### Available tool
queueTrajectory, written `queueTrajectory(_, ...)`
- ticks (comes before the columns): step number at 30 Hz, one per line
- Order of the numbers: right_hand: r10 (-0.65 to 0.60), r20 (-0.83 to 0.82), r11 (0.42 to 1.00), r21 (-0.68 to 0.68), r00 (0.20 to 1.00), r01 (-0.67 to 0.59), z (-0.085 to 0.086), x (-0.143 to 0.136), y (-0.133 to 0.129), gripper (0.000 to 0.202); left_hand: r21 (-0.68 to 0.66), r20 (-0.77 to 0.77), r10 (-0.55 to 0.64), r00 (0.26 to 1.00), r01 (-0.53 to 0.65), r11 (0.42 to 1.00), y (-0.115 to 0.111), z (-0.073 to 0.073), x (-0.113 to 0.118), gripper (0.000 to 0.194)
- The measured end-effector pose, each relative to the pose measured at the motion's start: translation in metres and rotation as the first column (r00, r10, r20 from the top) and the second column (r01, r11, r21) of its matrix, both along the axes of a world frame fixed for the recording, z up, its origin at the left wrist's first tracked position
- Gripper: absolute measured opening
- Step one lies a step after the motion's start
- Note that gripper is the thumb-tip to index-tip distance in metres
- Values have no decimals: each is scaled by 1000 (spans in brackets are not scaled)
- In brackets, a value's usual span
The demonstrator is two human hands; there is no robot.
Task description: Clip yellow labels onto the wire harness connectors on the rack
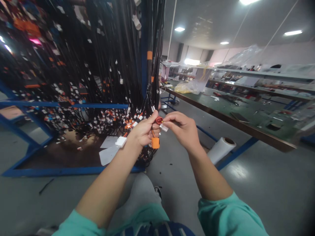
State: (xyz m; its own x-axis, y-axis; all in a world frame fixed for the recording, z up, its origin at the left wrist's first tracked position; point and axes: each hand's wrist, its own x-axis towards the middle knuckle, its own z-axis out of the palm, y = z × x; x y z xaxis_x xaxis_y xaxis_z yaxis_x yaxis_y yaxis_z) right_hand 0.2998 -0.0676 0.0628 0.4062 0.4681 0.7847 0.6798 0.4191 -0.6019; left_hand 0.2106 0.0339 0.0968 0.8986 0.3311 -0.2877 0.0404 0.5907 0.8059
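Note:
My left hand [145, 130] is closed around a red connector [159, 120], its face turned towards me. Below those fingers an orange connector [155, 143] hangs on orange wires. A white connector [121, 141] dangles by my left wrist. My right hand [182, 126] pinches at the red connector's right side, thumb and forefinger together; what lies between the fingertips is too small to make out. A small white tag or piece [163, 127] shows just under that pinch. Black wire harnesses [154, 75] with orange bands hang from above down to my hands.
A blue metal rack [98, 105] at left carries many dark cables ending in white and orange connectors. White sheets [108, 154] lie on its base. To the right stands a long green-topped workbench [216, 106]; a roll of clear film [219, 150] leans beneath it.

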Motion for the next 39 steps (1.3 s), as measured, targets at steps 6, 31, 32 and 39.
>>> queueTrajectory(6,-19,6,999,-26,1000,19,-3,-1,7,6,57,-5,39,999,-39,998,-4,0,-1,47)
queueTrajectory(31,94,-224,990,-79,970,-114,-12,-3,19,7,113,8,104,995,-104,988,-3,-12,-8,40)
queueTrajectory(32,91,-185,992,-75,978,-106,-11,-3,19,8,75,5,92,996,-92,993,-2,-12,-8,42)
queueTrajectory(39,-269,168,959,142,948,247,-12,-11,6,11,-145,-3,115,993,-114,983,1,-6,-2,48)
